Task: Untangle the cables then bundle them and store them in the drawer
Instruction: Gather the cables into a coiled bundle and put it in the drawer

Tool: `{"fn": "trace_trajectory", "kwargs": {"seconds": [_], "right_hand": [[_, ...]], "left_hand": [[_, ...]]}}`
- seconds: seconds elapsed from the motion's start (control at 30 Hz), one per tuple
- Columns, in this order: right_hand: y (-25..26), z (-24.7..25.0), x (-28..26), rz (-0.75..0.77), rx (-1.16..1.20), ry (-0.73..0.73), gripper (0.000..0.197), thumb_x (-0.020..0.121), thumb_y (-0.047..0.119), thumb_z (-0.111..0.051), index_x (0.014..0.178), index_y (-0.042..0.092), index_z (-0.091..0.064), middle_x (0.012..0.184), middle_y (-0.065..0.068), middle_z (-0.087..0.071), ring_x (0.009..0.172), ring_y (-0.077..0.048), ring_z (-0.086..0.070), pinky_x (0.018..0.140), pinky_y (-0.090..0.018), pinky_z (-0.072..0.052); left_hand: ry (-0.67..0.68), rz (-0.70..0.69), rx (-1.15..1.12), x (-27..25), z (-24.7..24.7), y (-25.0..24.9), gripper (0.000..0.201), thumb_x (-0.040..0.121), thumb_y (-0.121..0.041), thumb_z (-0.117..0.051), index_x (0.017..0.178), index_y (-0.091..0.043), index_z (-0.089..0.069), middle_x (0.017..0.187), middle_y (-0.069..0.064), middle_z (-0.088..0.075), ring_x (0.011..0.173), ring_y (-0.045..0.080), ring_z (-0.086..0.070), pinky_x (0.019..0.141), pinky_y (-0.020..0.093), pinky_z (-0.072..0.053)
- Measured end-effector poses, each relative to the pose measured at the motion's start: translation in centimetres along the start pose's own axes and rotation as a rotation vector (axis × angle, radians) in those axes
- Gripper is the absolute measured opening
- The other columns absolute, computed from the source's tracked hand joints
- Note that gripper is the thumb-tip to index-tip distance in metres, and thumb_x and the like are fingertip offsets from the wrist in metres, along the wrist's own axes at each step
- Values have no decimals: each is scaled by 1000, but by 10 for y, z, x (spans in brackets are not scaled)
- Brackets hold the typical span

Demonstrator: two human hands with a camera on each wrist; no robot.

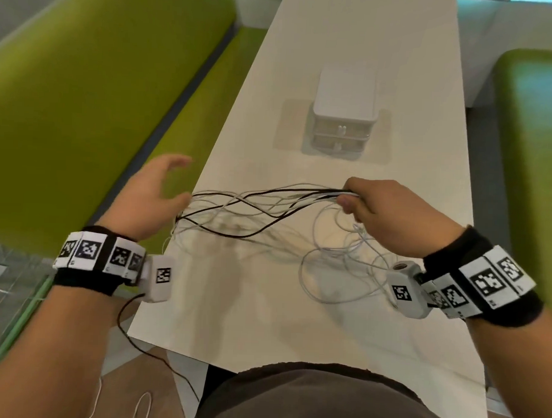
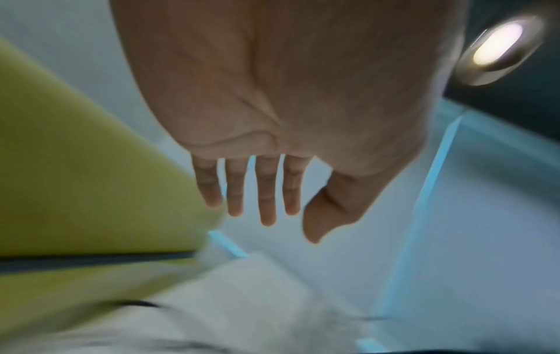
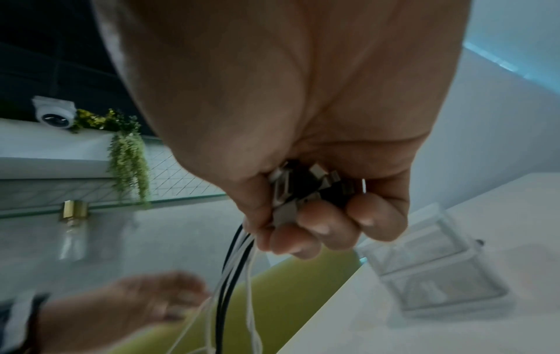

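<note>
A tangle of white and black cables (image 1: 252,214) stretches above the white table (image 1: 280,327) between my hands. My right hand (image 1: 350,194) grips the gathered cable ends. In the right wrist view its curled fingers (image 3: 315,227) wrap round several plugs (image 3: 303,189), and the cables (image 3: 233,275) trail down from them. My left hand (image 1: 178,180) is spread over the table's left edge, just above the cables' left end. Its fingers (image 2: 266,191) are straight and hold nothing. Loose white loops (image 1: 335,273) lie under my right wrist. A small white drawer unit (image 1: 342,117) stands farther back with both drawers closed.
A green upholstered bench (image 1: 84,108) runs along the table's left side. Another green seat (image 1: 533,155) is on the right. A thin black wire (image 1: 132,335) hangs from my left wrist camera past the table's near corner.
</note>
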State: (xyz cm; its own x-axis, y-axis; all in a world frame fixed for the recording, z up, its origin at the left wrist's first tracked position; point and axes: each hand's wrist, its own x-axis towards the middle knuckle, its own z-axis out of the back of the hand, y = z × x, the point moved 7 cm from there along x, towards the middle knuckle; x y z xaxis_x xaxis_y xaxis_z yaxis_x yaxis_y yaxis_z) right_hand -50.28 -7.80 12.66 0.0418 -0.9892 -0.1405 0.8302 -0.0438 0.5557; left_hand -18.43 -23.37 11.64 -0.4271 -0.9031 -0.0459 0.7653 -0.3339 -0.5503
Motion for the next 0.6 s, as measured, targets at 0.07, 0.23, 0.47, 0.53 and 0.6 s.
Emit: {"fn": "trace_trajectory", "kwargs": {"seconds": [0.07, 0.23, 0.47, 0.53, 0.6], "right_hand": [[17, -19, 5, 51, -27, 48, 27, 106, 41, -42, 91, 22, -54, 80, 2, -63, 76, -23, -58, 72, -44, -47], [53, -47, 19, 203, 30, 107, 19, 102, 22, -47, 103, 14, -64, 102, -5, -67, 91, -25, -62, 82, -47, -51], [20, -38, 16, -6, 303, 1, 29, 100, 50, -54, 113, 24, -57, 92, 9, -68, 77, -6, -61, 70, -21, -46], [20, -30, 14, -34, 460, -134, 29, 103, 49, -47, 109, 24, -60, 86, 8, -66, 78, -7, -62, 74, -23, -49], [23, -29, 16, -29, 515, -241, 33, 107, 45, -41, 102, 21, -63, 88, 8, -64, 83, -11, -63, 79, -30, -50]], "left_hand": [[44, -248, -64, -14, -7, -76, 64, 88, -26, -76, 144, -29, -46, 150, -14, -43, 136, 1, -40, 116, 27, -30], [413, -426, 20, -36, -102, -154, 93, 90, -29, -72, 158, -31, -10, 136, -2, -60, 118, 12, -60, 104, 31, -45], [424, -232, -55, -33, -133, -124, 27, 106, -38, -43, 121, -16, -47, 87, 2, -65, 78, 25, -60, 69, 41, -45], [410, -253, -145, -38, -132, -127, 29, 106, -44, -37, 108, -17, -48, 81, 0, -61, 72, 20, -56, 69, 42, -44], [386, -258, -207, -38, -129, -129, 29, 107, -44, -32, 95, -22, -47, 76, -3, -57, 68, 17, -52, 68, 42, -43]]}}
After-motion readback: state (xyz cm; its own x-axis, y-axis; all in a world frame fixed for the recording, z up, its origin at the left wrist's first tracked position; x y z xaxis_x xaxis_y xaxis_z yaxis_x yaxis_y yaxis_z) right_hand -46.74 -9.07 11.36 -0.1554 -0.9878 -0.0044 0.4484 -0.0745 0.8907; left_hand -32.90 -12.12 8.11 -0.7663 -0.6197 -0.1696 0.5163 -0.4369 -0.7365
